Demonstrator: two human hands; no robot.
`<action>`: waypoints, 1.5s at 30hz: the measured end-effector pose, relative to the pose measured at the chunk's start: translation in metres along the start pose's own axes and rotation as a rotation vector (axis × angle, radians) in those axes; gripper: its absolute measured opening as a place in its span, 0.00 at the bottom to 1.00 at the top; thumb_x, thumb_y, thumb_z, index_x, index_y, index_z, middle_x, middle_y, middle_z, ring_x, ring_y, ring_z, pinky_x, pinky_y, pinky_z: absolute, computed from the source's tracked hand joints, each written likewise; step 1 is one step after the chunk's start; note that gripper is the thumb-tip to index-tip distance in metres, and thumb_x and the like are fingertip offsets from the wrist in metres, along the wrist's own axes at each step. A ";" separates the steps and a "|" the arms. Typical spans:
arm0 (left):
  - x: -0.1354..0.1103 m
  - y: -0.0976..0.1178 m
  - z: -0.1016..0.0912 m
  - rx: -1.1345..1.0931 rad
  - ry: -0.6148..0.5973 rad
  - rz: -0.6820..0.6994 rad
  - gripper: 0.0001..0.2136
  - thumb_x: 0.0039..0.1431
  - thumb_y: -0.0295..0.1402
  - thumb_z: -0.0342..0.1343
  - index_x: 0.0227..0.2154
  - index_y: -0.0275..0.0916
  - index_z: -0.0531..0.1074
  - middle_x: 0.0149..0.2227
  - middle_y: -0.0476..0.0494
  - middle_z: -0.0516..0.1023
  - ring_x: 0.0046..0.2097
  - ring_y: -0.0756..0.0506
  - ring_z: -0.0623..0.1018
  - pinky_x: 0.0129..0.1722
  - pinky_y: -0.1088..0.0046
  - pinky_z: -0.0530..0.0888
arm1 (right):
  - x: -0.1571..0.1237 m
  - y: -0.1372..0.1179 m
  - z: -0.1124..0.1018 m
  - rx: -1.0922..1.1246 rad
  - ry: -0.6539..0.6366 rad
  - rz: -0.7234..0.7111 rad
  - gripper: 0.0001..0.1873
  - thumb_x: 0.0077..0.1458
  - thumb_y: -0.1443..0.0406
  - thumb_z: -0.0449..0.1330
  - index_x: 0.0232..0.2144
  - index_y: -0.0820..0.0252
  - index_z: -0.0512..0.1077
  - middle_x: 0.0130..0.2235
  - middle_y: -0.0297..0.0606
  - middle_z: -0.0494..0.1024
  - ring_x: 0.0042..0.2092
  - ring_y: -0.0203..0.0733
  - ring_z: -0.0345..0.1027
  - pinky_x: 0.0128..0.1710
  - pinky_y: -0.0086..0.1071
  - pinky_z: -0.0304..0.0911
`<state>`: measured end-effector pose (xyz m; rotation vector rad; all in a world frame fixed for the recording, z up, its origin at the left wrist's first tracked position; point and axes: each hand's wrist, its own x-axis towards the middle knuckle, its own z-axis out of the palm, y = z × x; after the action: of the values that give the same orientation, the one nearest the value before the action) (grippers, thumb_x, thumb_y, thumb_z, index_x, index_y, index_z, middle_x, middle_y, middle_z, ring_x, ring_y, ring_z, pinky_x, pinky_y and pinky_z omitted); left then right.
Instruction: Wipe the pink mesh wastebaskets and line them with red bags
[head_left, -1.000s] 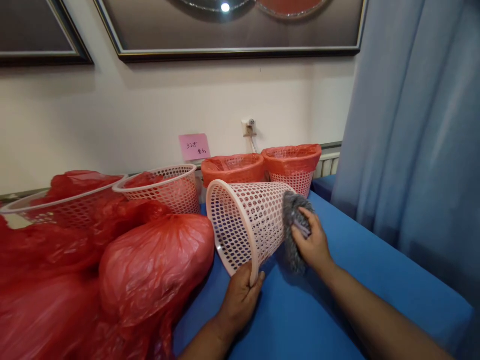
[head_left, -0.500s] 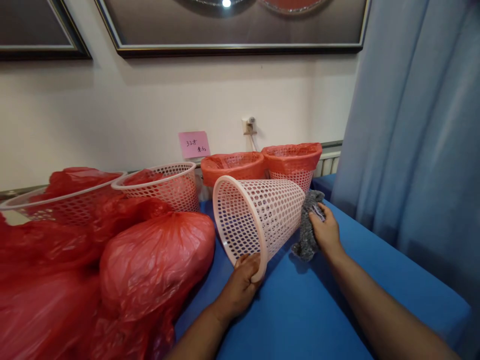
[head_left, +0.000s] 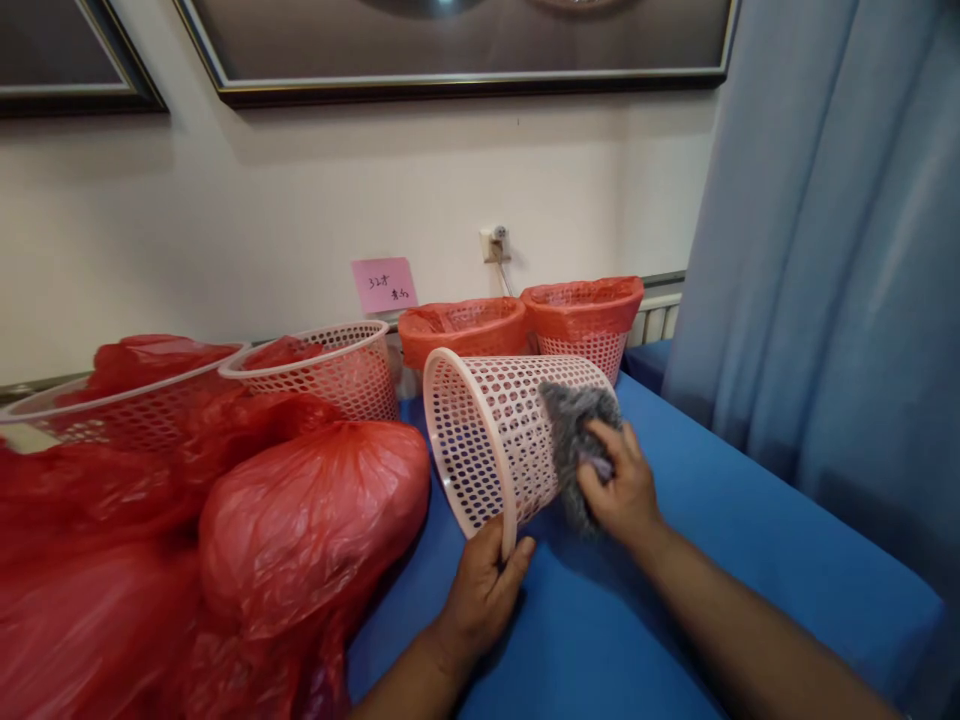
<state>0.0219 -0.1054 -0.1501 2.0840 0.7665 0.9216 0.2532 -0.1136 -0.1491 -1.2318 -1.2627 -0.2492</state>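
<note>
A pale pink perforated plastic wastebasket (head_left: 517,400) is tipped on its side above the blue surface, its mouth facing left and toward me. My left hand (head_left: 484,590) is closed on the lower part of its rim, the thumb outside. In my right hand (head_left: 619,490) is a fuzzy grey cloth (head_left: 574,430), bunched between the fingers and pressed against the basket's outer wall near the base. A small pale patch, perhaps a label, shows on the cloth beside my fingers.
Red plastic bags (head_left: 315,530) heap up at the left. Behind them stand two baskets, one a white-rimmed basket (head_left: 330,365). Farther back are two more with red liners, including a lined basket (head_left: 585,310). A blue curtain (head_left: 817,300) hangs at right; a pink note (head_left: 385,286) is on the wall.
My right hand has brought the cloth from the basket's bottom end onto its side wall, moving left. The left hand still grips the rim, its thumb now more visible.
</note>
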 end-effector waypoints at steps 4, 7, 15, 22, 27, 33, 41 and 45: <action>0.004 -0.013 0.000 0.059 -0.042 -0.030 0.19 0.67 0.42 0.52 0.54 0.37 0.74 0.50 0.37 0.79 0.53 0.38 0.77 0.59 0.56 0.71 | 0.020 0.045 0.003 0.074 0.081 0.506 0.26 0.56 0.53 0.55 0.53 0.60 0.71 0.51 0.47 0.75 0.54 0.53 0.69 0.59 0.53 0.61; 0.006 -0.017 0.000 0.057 -0.045 -0.036 0.19 0.67 0.42 0.52 0.55 0.39 0.74 0.51 0.37 0.79 0.54 0.38 0.76 0.59 0.56 0.71 | 0.017 0.049 0.008 0.044 0.012 0.535 0.38 0.53 0.47 0.59 0.60 0.61 0.65 0.57 0.52 0.69 0.59 0.57 0.64 0.61 0.54 0.58; 0.010 -0.014 0.000 0.064 -0.055 -0.036 0.19 0.67 0.40 0.51 0.56 0.39 0.74 0.51 0.39 0.79 0.52 0.39 0.77 0.57 0.58 0.71 | 0.002 0.016 0.013 -0.061 0.024 0.223 0.36 0.56 0.64 0.58 0.67 0.53 0.58 0.58 0.48 0.65 0.58 0.53 0.68 0.59 0.51 0.65; 0.008 -0.010 0.005 0.016 -0.015 0.038 0.14 0.63 0.40 0.56 0.44 0.37 0.77 0.40 0.39 0.81 0.44 0.39 0.78 0.49 0.61 0.75 | -0.020 -0.052 -0.006 0.042 -0.190 -0.632 0.34 0.55 0.70 0.59 0.63 0.44 0.65 0.53 0.43 0.70 0.49 0.47 0.72 0.48 0.42 0.74; 0.009 0.012 0.005 -0.105 0.087 -0.023 0.18 0.66 0.42 0.53 0.52 0.38 0.75 0.45 0.41 0.81 0.47 0.40 0.78 0.52 0.63 0.74 | -0.015 -0.036 -0.004 0.008 -0.175 -0.470 0.29 0.54 0.70 0.58 0.58 0.50 0.70 0.50 0.43 0.73 0.47 0.47 0.73 0.46 0.41 0.74; 0.009 -0.001 0.002 -0.097 0.036 -0.089 0.17 0.65 0.40 0.54 0.50 0.37 0.77 0.45 0.42 0.81 0.50 0.39 0.78 0.57 0.59 0.72 | 0.022 0.043 0.000 -0.108 0.048 0.417 0.27 0.53 0.61 0.56 0.54 0.61 0.73 0.49 0.48 0.75 0.52 0.55 0.71 0.56 0.54 0.66; 0.011 -0.018 0.005 0.026 -0.014 -0.054 0.15 0.63 0.34 0.53 0.50 0.37 0.75 0.45 0.39 0.80 0.48 0.39 0.77 0.54 0.58 0.73 | -0.010 -0.025 -0.003 -0.051 -0.131 -0.186 0.40 0.57 0.64 0.58 0.69 0.57 0.51 0.59 0.51 0.69 0.57 0.54 0.70 0.55 0.50 0.70; 0.009 -0.004 0.002 0.000 0.050 -0.051 0.15 0.62 0.39 0.56 0.49 0.37 0.75 0.44 0.40 0.81 0.44 0.40 0.79 0.50 0.60 0.76 | -0.030 -0.058 -0.006 -0.027 -0.182 -0.490 0.49 0.57 0.67 0.57 0.72 0.67 0.34 0.58 0.56 0.71 0.55 0.54 0.71 0.48 0.45 0.75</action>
<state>0.0283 -0.0969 -0.1513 2.0390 0.8411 0.9485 0.2031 -0.1548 -0.1401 -0.9663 -1.7173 -0.5183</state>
